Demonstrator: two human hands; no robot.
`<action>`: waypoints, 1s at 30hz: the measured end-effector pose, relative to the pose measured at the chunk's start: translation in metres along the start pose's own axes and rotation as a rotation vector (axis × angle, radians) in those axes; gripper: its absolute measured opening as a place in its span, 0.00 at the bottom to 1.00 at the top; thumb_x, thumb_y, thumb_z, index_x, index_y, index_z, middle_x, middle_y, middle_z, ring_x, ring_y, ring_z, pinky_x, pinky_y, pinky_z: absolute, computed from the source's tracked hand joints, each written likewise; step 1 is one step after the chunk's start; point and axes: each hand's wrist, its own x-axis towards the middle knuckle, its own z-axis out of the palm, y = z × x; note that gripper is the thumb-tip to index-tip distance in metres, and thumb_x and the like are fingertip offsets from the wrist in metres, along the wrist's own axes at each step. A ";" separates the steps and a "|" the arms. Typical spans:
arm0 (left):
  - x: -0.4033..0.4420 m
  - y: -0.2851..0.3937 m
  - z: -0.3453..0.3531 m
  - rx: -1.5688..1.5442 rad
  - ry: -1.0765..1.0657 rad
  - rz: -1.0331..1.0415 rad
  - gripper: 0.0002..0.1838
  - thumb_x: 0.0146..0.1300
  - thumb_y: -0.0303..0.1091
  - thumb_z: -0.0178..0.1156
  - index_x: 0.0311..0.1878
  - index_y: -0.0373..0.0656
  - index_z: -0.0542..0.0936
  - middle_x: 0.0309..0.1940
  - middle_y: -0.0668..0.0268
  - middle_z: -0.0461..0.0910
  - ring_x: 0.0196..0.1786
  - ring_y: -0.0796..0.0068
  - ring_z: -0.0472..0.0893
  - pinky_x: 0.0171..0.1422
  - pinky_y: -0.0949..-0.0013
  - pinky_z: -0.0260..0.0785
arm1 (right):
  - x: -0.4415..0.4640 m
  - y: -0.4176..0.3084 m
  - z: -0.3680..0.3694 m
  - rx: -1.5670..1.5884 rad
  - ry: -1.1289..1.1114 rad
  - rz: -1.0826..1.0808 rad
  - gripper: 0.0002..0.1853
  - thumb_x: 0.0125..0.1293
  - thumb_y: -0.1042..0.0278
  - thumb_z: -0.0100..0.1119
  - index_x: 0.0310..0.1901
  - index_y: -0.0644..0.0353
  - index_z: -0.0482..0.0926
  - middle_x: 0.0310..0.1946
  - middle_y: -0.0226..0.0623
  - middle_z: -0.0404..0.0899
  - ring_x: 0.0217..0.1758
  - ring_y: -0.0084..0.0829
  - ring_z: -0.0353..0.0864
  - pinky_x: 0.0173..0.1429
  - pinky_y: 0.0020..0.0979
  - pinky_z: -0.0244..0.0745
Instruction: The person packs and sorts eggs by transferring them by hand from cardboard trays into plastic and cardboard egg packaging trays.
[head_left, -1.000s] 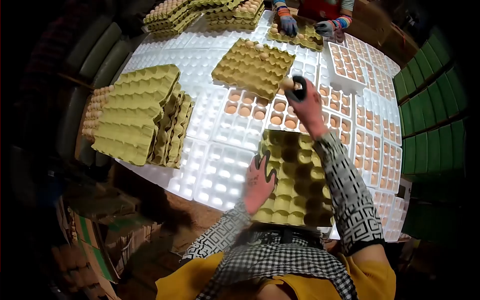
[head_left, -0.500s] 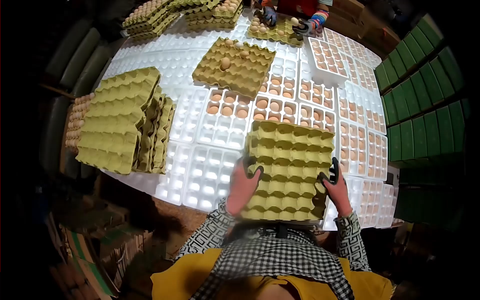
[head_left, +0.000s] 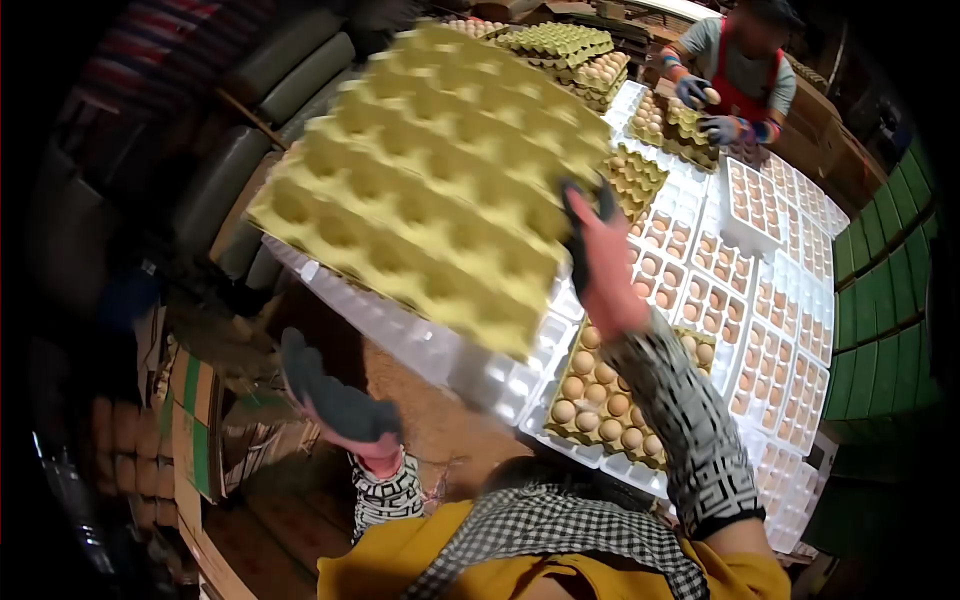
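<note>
My right hand point(head_left: 600, 250), in a pink and black glove, grips the right edge of an empty yellow-green pulp egg tray point(head_left: 430, 180). This tray is raised and tilted over the left part of the white trays. Below it at the left, my left hand point(head_left: 340, 395) is apart from the tray, its gloved fingers extended and holding nothing. Partly behind my right forearm, a pulp tray full of eggs point(head_left: 600, 400) lies near the front edge.
White plastic trays point(head_left: 710, 300) with brown eggs cover the right side. A co-worker point(head_left: 745, 70) at the far side handles eggs. Stacked pulp trays point(head_left: 560, 42) stand at the back, green boxes point(head_left: 885, 310) at the right, and cardboard point(head_left: 195, 420) at lower left.
The empty pulp tray has moved up and left in my right hand, and a filled egg tray now shows where it was. My left hand has let go. The view has swung left.
</note>
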 end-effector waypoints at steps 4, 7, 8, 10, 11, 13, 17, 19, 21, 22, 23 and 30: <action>0.016 -0.037 0.008 0.236 -0.243 -0.041 0.48 0.46 0.47 0.77 0.70 0.40 0.67 0.74 0.48 0.55 0.76 0.42 0.54 0.76 0.42 0.51 | 0.051 0.062 0.109 -0.125 -0.085 -0.003 0.42 0.59 0.63 0.71 0.71 0.68 0.59 0.54 0.49 0.77 0.53 0.36 0.77 0.57 0.33 0.74; 0.023 -0.091 0.035 0.389 -0.431 -0.087 0.51 0.37 0.33 0.78 0.70 0.47 0.68 0.76 0.52 0.54 0.78 0.46 0.51 0.81 0.46 0.43 | 0.074 0.113 0.132 -0.548 -0.053 -0.071 0.42 0.60 0.58 0.69 0.70 0.69 0.59 0.57 0.55 0.75 0.58 0.44 0.77 0.59 0.35 0.73; 0.020 -0.105 0.042 0.379 -0.506 -0.125 0.46 0.39 0.35 0.76 0.67 0.46 0.70 0.73 0.52 0.58 0.76 0.46 0.54 0.80 0.45 0.43 | 0.073 0.121 0.133 -0.644 -0.062 -0.020 0.37 0.63 0.63 0.67 0.69 0.68 0.61 0.56 0.51 0.77 0.54 0.36 0.80 0.51 0.31 0.78; 0.014 -0.126 0.049 0.430 -0.498 -0.042 0.41 0.42 0.38 0.77 0.63 0.46 0.72 0.69 0.53 0.62 0.74 0.43 0.56 0.78 0.41 0.47 | 0.073 0.124 0.122 -0.718 -0.186 0.068 0.43 0.60 0.56 0.67 0.71 0.67 0.57 0.60 0.57 0.73 0.61 0.47 0.75 0.62 0.36 0.71; 0.010 -0.131 0.050 0.478 -0.477 -0.049 0.39 0.43 0.37 0.76 0.62 0.45 0.73 0.67 0.53 0.64 0.73 0.43 0.58 0.77 0.42 0.48 | 0.073 0.124 0.111 -0.755 -0.244 0.116 0.46 0.59 0.52 0.67 0.73 0.66 0.55 0.62 0.60 0.71 0.65 0.52 0.72 0.68 0.39 0.67; 0.003 -0.128 0.051 0.568 -0.441 -0.070 0.34 0.47 0.37 0.74 0.59 0.43 0.73 0.62 0.54 0.68 0.71 0.45 0.61 0.76 0.43 0.51 | 0.064 0.117 0.088 -0.754 -0.328 -0.054 0.45 0.59 0.52 0.67 0.73 0.62 0.57 0.62 0.58 0.70 0.65 0.50 0.72 0.68 0.39 0.67; 0.017 -0.126 0.072 0.523 -0.254 -0.039 0.28 0.49 0.34 0.72 0.54 0.40 0.75 0.54 0.52 0.70 0.62 0.47 0.69 0.69 0.44 0.58 | 0.016 0.091 0.015 -0.808 -0.352 -0.097 0.32 0.62 0.55 0.64 0.65 0.56 0.70 0.59 0.45 0.73 0.59 0.43 0.76 0.63 0.36 0.72; 0.021 -0.133 0.078 0.516 -0.277 -0.080 0.25 0.51 0.35 0.71 0.52 0.39 0.75 0.53 0.52 0.71 0.62 0.47 0.69 0.69 0.45 0.59 | -0.016 0.085 -0.039 -0.816 -0.361 -0.009 0.28 0.63 0.56 0.64 0.62 0.57 0.73 0.56 0.44 0.75 0.53 0.37 0.80 0.58 0.35 0.76; 0.018 -0.144 0.079 0.566 -0.341 -0.147 0.22 0.53 0.38 0.70 0.49 0.39 0.76 0.53 0.51 0.72 0.62 0.48 0.69 0.69 0.45 0.58 | -0.047 0.071 -0.102 -0.895 -0.381 0.058 0.26 0.63 0.60 0.64 0.62 0.58 0.73 0.56 0.42 0.75 0.53 0.35 0.80 0.58 0.33 0.76; 0.009 -0.150 0.077 0.621 -0.343 -0.116 0.23 0.53 0.39 0.69 0.49 0.39 0.77 0.53 0.51 0.72 0.62 0.49 0.69 0.70 0.45 0.57 | -0.064 0.059 -0.129 -0.898 -0.323 0.151 0.27 0.63 0.63 0.64 0.63 0.59 0.72 0.57 0.42 0.75 0.56 0.33 0.78 0.60 0.33 0.75; -0.003 -0.155 0.074 0.672 -0.351 -0.086 0.23 0.53 0.40 0.69 0.50 0.40 0.77 0.54 0.51 0.72 0.63 0.49 0.69 0.70 0.45 0.57 | -0.082 0.048 -0.156 -0.911 -0.259 0.162 0.27 0.62 0.64 0.65 0.63 0.59 0.73 0.55 0.42 0.77 0.57 0.30 0.78 0.61 0.33 0.74; -0.022 -0.062 0.099 0.413 -0.175 0.056 0.25 0.58 0.29 0.69 0.58 0.35 0.76 0.60 0.51 0.72 0.62 0.48 0.71 0.71 0.50 0.60 | -0.154 -0.030 -0.323 -1.121 0.370 -0.030 0.23 0.62 0.70 0.64 0.59 0.64 0.76 0.51 0.42 0.82 0.53 0.34 0.82 0.57 0.32 0.76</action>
